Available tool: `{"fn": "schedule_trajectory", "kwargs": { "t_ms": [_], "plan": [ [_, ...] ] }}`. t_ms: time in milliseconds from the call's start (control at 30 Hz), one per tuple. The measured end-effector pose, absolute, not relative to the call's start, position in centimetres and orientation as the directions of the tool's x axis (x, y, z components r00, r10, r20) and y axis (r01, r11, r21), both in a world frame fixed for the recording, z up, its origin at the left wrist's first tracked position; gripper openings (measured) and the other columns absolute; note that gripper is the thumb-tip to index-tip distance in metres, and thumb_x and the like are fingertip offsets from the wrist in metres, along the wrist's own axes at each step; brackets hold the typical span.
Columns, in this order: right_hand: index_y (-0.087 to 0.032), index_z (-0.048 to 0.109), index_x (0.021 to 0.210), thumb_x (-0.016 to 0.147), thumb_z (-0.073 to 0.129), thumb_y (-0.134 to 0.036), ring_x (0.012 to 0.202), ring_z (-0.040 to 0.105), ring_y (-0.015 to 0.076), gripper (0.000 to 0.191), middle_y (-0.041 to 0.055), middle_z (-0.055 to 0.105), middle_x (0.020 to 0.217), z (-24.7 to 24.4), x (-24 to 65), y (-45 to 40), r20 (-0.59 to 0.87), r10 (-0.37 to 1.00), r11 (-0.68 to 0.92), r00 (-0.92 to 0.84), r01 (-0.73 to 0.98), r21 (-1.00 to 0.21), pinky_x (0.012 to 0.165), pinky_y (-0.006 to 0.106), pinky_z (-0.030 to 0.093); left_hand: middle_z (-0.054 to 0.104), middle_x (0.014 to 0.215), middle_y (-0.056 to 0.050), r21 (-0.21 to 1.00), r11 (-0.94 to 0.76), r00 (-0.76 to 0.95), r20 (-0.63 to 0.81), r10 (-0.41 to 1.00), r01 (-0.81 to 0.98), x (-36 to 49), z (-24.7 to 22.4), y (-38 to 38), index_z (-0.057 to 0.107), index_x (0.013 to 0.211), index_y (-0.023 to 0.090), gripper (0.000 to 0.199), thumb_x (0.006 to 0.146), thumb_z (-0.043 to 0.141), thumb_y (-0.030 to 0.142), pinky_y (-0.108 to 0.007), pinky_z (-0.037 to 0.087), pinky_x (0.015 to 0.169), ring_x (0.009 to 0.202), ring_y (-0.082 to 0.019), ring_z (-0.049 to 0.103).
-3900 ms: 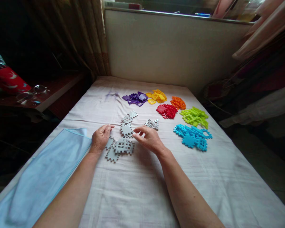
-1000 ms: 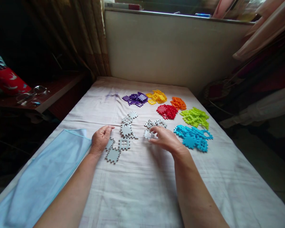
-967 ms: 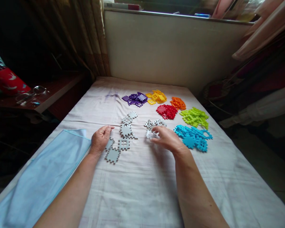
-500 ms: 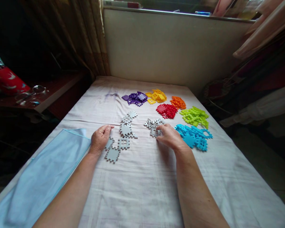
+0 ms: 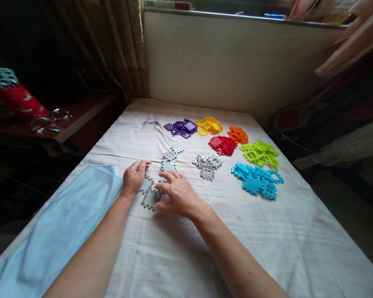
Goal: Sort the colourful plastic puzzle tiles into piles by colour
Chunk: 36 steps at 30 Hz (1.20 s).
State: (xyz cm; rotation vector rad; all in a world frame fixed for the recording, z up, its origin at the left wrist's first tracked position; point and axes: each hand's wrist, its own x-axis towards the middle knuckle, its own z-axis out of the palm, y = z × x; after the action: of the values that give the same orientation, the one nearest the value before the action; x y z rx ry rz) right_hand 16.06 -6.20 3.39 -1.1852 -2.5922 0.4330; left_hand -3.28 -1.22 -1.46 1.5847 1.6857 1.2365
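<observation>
Grey notched pieces lie in a loose curved row on the cloth-covered table. Over the row's near right part hovers my right hand, fingers apart and nothing seen in them; it hides some pieces. My left hand rests just left of the row, fingers curled together, and what they hold, if anything, is hidden. A smaller grey cluster lies to the right of the row. Beyond are purple, yellow, red, orange, green and blue piles.
A light blue cloth lies along the table's left side. On a dark red side table at the left are glasses and a red patterned container. A pale wall stands behind the table.
My right hand has moved left from the smaller grey cluster to the curved row, and its fingers have spread. The view has shifted slightly. My left hand stays beside the row.
</observation>
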Motion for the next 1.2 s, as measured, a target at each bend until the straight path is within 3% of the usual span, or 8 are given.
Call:
{"fn": "schedule_trajectory", "kwargs": {
  "t_ms": [100, 200, 467, 600, 733, 867, 967, 1200],
  "plan": [
    [-0.016, 0.067, 0.116, 0.068, 0.080, -0.060, 0.143, 0.031, 0.0361, 0.066, 0.0199, 0.043, 0.152, 2.3, 14.4, -7.2, 0.132, 0.742, 0.658, -0.657, 0.677, -0.329, 0.114, 0.054, 0.028, 0.074, 0.084, -0.008, 0.904, -0.124, -0.242, 0.238, 0.941, 0.408, -3.5, -1.8, -1.0, 0.069, 0.085, 0.019, 0.060, 0.085, 0.040, 0.071, -0.031, 0.055, 0.073, 0.078, -0.020, 0.070],
    [-0.014, 0.064, 0.120, 0.073, 0.078, -0.056, 0.146, 0.027, 0.0347, 0.065, 0.0208, 0.040, 0.153, 1.5, 13.7, -7.7, 0.135, 0.781, 0.617, -0.610, 0.719, -0.319, 0.116, 0.053, 0.023, 0.073, 0.079, -0.007, 0.925, -0.136, -0.291, 0.248, 0.924, 0.355, -3.7, -2.0, -0.8, 0.069, 0.084, 0.019, 0.061, 0.084, 0.042, 0.073, -0.031, 0.054, 0.069, 0.075, -0.019, 0.070],
    [-0.017, 0.071, 0.102, 0.093, 0.056, -0.041, 0.141, 0.036, 0.0304, 0.030, 0.0122, 0.056, 0.141, 1.2, 13.7, -7.3, 0.227, 0.738, 0.675, -0.636, 0.682, -0.283, 0.113, 0.049, 0.031, 0.072, 0.079, -0.006, 0.957, -0.154, -0.335, 0.234, 0.913, 0.247, -3.8, -2.0, -0.8, 0.069, 0.083, 0.018, 0.058, 0.084, 0.047, 0.072, -0.027, 0.052, 0.060, 0.073, -0.018, 0.070],
    [-0.020, 0.071, 0.093, 0.098, 0.048, -0.030, 0.125, 0.053, 0.0241, 0.025, 0.0072, 0.067, 0.128, 1.9, 14.3, -6.5, 0.340, 0.746, 0.666, -0.573, 0.645, -0.374, 0.106, 0.041, 0.040, 0.073, 0.079, -0.006, 0.958, -0.152, -0.338, 0.231, 0.912, 0.244, -3.7, -2.2, -0.7, 0.070, 0.082, 0.018, 0.059, 0.083, 0.048, 0.073, -0.026, 0.051, 0.059, 0.072, -0.018, 0.070],
    [-0.021, 0.071, 0.096, 0.097, 0.046, -0.030, 0.096, 0.064, 0.0173, 0.027, 0.0073, 0.072, 0.102, 2.4, 17.0, -4.5, 0.420, 0.878, 0.462, -0.230, 0.639, -0.615, 0.091, 0.030, 0.049, 0.072, 0.076, -0.006, 0.961, -0.140, -0.331, 0.217, 0.918, 0.240, -3.7, -2.3, -0.7, 0.071, 0.083, 0.018, 0.059, 0.082, 0.050, 0.073, -0.026, 0.051, 0.058, 0.074, -0.019, 0.070],
    [-0.022, 0.071, 0.100, 0.091, 0.050, -0.033, 0.077, 0.065, 0.0160, 0.025, 0.0027, 0.072, 0.086, 1.4, 21.7, -2.1, 0.234, 0.965, 0.121, 0.119, 0.589, -0.799, 0.076, 0.028, 0.052, 0.072, 0.077, -0.006, 0.962, -0.131, -0.320, 0.205, 0.925, 0.239, -3.7, -2.3, -0.7, 0.071, 0.083, 0.018, 0.060, 0.080, 0.051, 0.075, -0.026, 0.053, 0.060, 0.074, -0.019, 0.070],
    [-0.021, 0.070, 0.096, 0.086, 0.053, -0.034, 0.071, 0.066, 0.0166, 0.023, 0.0015, 0.072, 0.080, 0.1, 24.2, -1.1, 0.096, 0.965, -0.053, 0.245, 0.538, -0.841, 0.070, 0.028, 0.052, 0.072, 0.078, -0.007, 0.962, -0.127, -0.311, 0.201, 0.929, 0.243, -3.6, -2.3, -0.7, 0.071, 0.084, 0.018, 0.061, 0.080, 0.051, 0.075, -0.027, 0.054, 0.060, 0.074, -0.019, 0.070],
    [-0.021, 0.070, 0.100, 0.085, 0.051, -0.030, 0.068, 0.067, 0.0167, 0.025, 0.0042, 0.075, 0.094, -0.5, 25.2, -0.9, 0.024, 0.954, -0.159, 0.298, 0.574, -0.803, 0.079, 0.033, 0.052, 0.074, 0.080, -0.007, 0.957, -0.134, -0.319, 0.215, 0.923, 0.257, -3.9, -2.6, -0.7, 0.072, 0.086, 0.019, 0.058, 0.083, 0.049, 0.072, -0.029, 0.054, 0.068, 0.078, -0.019, 0.070]
  ]
}}
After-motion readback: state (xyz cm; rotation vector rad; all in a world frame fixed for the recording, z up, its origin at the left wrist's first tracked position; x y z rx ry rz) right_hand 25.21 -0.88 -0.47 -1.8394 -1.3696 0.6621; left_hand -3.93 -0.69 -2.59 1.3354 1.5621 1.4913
